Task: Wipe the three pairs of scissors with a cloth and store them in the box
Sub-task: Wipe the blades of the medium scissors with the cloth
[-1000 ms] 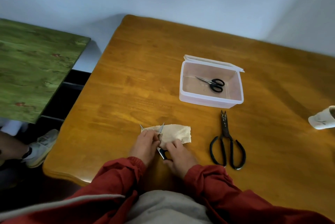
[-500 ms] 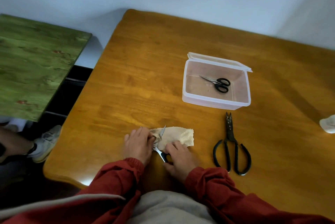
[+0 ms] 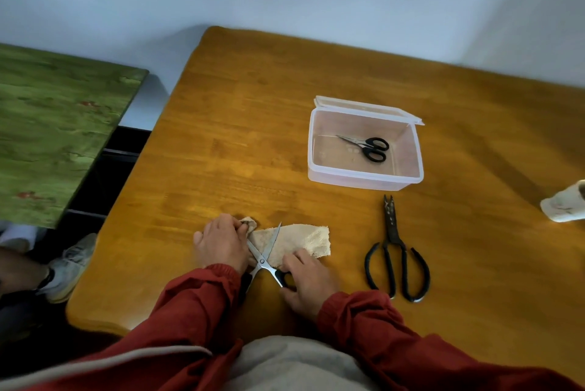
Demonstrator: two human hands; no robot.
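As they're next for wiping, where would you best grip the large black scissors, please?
Probably pinch the large black scissors at the neck past the loops, from above with the right hand: they lie flat, blades shut, tips toward the box.

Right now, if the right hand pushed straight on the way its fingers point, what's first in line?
The beige cloth: fingertips of the right hand rest on its near edge. Just beyond lies one blade of the open scissors it holds; depth is unclear.
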